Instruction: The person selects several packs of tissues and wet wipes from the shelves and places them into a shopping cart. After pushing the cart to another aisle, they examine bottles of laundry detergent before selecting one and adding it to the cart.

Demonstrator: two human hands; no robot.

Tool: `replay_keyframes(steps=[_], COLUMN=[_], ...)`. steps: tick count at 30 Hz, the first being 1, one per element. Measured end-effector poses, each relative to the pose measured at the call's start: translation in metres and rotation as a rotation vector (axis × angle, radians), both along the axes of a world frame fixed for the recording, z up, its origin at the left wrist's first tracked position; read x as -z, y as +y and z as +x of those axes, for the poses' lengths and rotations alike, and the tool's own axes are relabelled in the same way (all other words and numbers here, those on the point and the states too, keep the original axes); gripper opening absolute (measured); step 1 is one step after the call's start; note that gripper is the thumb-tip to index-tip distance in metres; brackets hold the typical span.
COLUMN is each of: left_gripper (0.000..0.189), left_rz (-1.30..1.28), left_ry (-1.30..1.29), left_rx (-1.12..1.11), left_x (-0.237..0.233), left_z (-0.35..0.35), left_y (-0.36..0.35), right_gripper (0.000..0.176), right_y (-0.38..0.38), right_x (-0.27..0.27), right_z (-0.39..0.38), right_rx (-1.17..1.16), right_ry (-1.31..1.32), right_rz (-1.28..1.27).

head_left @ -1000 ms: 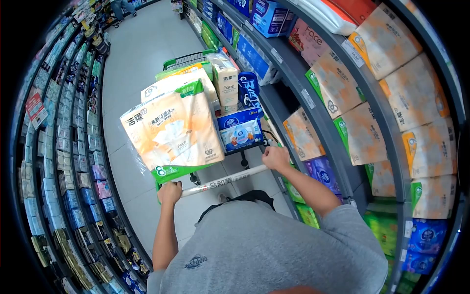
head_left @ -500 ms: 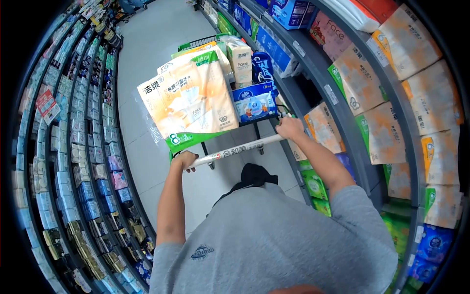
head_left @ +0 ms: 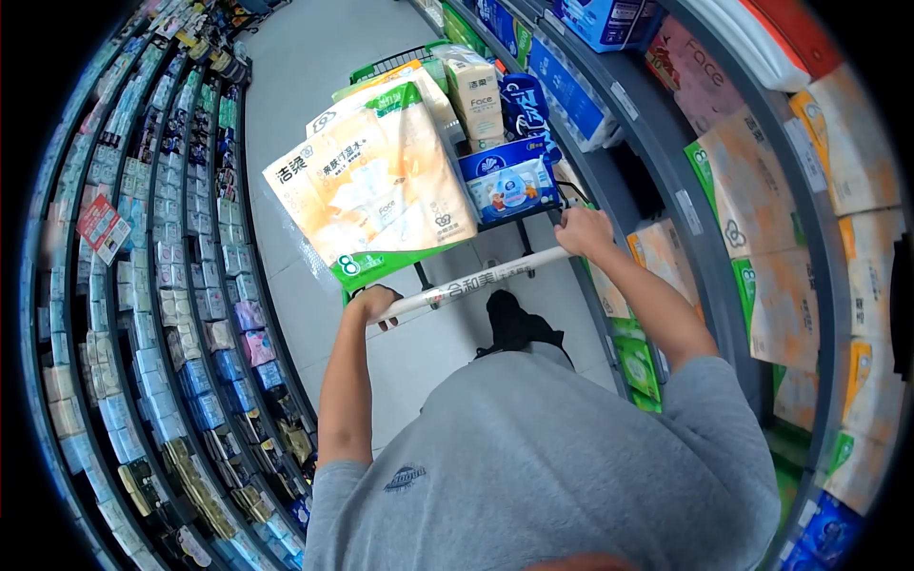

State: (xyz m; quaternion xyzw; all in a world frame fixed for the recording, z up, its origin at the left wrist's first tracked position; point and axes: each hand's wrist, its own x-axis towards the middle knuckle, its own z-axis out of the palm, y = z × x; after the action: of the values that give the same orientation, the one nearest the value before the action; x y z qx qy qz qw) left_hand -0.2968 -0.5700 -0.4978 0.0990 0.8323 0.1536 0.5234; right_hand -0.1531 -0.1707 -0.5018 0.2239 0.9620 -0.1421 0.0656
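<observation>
Both of my hands grip the white handle (head_left: 476,283) of a shopping cart (head_left: 388,65). My left hand (head_left: 375,304) is closed round its left end, and my right hand (head_left: 585,231) round its right end. A large cream and orange tissue pack (head_left: 367,190) with a green lower edge lies on top of the load, overhanging the basket on the left. To its right stand a tall cream Face tissue pack (head_left: 473,98), a dark blue pack (head_left: 526,109) and a blue and white wipes pack (head_left: 509,186). The heaped packs hide the basket's inside.
Shelves with many small packets (head_left: 171,276) run along the left, with a red price sign (head_left: 103,228) sticking out. On the right, shelves hold large tissue packs (head_left: 752,181) close to my right arm. Grey floor (head_left: 319,43) stretches ahead between them.
The shelves on both sides have slid back past me as the cart moves forward. Both hands keep their hold on the handle, and my foot shows further out beneath it.
</observation>
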Motion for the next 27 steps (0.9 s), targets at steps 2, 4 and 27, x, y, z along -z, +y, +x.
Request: replay_keyframes(steps=[2,4,27], left_gripper=[0.045,0.041,0.038], left_rz=[-0.018,-0.007,-0.066], left_ry=[-0.050,-0.061,0.373], left_rx=[0.015,-0.002,-0.094], left_x=[-0.001,0.000,0.010], left_z=[0.001,0.000,0.019], left_y=[0.002,0.002,-0.002], right_gripper=[0.026,0.026,0.022], right_y=[-0.001,-0.002,-0.002], right_x=[0.001,0.000,-0.009], right_z=[0.004,0.003,0.006], right_rx=[0.026,0.048,0.112], right_ry=[0.002,0.014,0.110], right_rz=[-0.040,-0.074,-0.064])
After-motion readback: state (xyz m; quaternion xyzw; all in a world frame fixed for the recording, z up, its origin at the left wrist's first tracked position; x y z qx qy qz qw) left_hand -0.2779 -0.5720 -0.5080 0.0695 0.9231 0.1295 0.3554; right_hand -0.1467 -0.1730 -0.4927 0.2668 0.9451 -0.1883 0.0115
